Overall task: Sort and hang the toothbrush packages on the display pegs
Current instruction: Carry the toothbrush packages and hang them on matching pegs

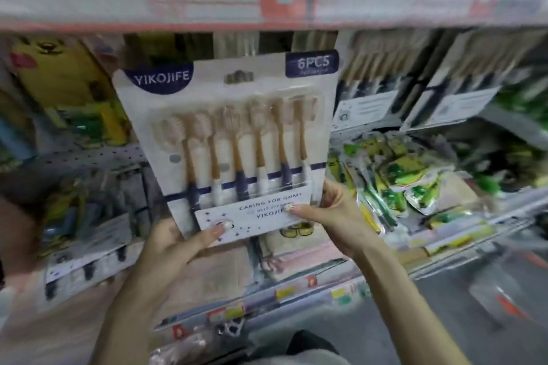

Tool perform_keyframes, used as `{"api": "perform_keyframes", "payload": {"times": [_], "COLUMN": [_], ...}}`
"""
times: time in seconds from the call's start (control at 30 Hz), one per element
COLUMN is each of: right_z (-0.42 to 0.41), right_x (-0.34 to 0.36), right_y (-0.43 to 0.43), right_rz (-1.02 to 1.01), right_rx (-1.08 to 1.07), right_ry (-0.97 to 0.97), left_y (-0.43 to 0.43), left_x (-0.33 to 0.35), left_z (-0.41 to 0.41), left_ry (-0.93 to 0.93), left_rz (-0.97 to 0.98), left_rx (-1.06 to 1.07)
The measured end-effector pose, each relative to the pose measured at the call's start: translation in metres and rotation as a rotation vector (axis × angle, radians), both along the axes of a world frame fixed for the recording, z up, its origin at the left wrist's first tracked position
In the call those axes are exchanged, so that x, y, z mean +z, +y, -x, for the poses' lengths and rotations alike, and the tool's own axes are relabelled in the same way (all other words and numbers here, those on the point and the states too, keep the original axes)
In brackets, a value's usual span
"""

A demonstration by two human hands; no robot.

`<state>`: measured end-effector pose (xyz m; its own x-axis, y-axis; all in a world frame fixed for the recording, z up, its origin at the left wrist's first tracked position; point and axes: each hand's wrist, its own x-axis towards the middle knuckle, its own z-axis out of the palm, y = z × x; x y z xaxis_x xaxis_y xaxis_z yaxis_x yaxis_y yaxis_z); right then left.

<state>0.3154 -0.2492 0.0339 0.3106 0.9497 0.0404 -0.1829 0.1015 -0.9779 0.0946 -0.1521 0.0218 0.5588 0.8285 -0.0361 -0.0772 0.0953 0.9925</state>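
While both hands grip its bottom edge, left hand (pixel 175 241) and right hand (pixel 332 213) with thumbs on the front, one toothbrush package (pixel 228 133) holding six brushes stands upright before the blurred pegboard (pixel 98 154).

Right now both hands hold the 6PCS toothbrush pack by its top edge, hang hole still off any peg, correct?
Not quite: the grip is at the bottom edge, not the top. The head view shows the left hand and right hand pinching the lower corners of the toothbrush pack, thumbs on its front label. The hang hole at the top has no peg through it.
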Motion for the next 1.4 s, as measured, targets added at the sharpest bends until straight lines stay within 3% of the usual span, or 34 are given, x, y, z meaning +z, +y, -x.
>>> {"api": "perform_keyframes", "payload": {"times": [0.2, 0.67, 0.9, 1.27, 1.4], "right_z": [-0.058, -0.178, -0.231, -0.249, -0.238], "right_x": [0.01, 0.016, 0.018, 0.018, 0.017], "right_y": [-0.028, -0.064, -0.064, -0.05, -0.029], "right_rz": [-0.048, -0.157, -0.128, -0.095, -0.044], "right_rx": [-0.144, -0.08, -0.153, -0.128, -0.15], "right_ry": [-0.05, -0.148, -0.123, -0.126, -0.073], "left_y": [-0.017, -0.065, -0.077, -0.082, -0.059], "left_x": [0.006, 0.023, 0.027, 0.024, 0.031], "left_z": [-0.071, -0.183, -0.237, -0.261, -0.261], "left_ry": [-0.008, 0.033, -0.054, -0.129, -0.077], "left_rz": [-0.001, -0.226, -0.141, -0.104, -0.146], "left_rx": [0.021, -0.008, 0.04, 0.228, 0.332]}}
